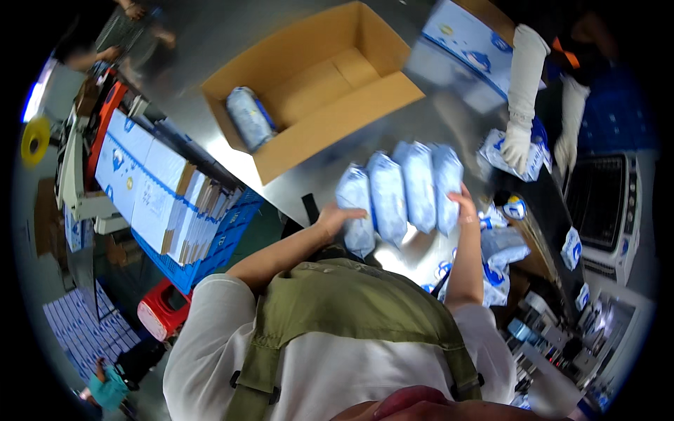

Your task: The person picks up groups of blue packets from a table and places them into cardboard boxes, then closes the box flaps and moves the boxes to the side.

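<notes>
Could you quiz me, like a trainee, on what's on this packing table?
1. True or false: the person's left hand and right hand squeeze a row of packs between them.
2. How many packs already lie in the box?
3. What does the co-worker's gloved hand rest on: A a pack, B the box, C a crate?

Key: 1 true; 2 one; 3 A.

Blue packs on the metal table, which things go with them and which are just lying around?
In hand: row of four blue packs, pressed between left hand and right hand; open cardboard box holding one pack.

Lying about: flattened cartons, blue crate, co-worker's gloved hand.
</notes>
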Demonstrator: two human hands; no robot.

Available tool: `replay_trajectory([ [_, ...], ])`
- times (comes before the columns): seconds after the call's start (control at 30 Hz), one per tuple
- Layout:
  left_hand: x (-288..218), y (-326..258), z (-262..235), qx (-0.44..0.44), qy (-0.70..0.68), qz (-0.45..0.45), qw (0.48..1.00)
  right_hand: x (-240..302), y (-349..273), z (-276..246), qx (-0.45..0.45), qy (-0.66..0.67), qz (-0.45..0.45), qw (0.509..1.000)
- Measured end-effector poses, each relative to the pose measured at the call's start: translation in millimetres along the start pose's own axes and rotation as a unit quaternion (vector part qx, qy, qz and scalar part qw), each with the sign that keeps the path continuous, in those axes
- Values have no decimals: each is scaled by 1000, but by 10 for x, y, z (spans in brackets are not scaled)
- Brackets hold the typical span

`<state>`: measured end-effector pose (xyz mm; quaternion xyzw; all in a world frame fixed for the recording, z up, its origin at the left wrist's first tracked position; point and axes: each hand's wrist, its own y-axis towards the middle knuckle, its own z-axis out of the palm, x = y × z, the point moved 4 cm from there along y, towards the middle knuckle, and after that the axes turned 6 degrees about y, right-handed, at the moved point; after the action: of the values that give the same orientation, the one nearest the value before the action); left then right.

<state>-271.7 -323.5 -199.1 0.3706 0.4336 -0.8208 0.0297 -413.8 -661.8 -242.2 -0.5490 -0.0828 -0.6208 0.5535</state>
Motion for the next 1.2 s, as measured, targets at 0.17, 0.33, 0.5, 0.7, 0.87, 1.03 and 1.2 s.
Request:
replay_trajectory([
  [0.17,-1062,-557,102,-78,251,331,906,754,-484,255,6,146,-256,956],
  [0.33,-2046,-668,-188,-97,80,531,838,1951,-189,1039,18,105,-433,895],
  [0.5,-2275,-297,-1082,-115,14,470,875,2267,1042,2358,-49,-160,-350,922],
  [0.7,-1840,-42,-1044,-375,495,283,732,1263,2353,2804,-48,-705,-316,633],
  [0.87,-1520,-313,-925,-311,712,251,578,1047,1934,3146,-14,-720,-205,663],
  [1.03,-1621,-742,-1587,-74,759,257,594,757,470,2773,52,-616,-273,737],
  [1.2,-1903,-913,-1986,55,807,211,548,348,-822,1872,-263,-195,-324,888],
])
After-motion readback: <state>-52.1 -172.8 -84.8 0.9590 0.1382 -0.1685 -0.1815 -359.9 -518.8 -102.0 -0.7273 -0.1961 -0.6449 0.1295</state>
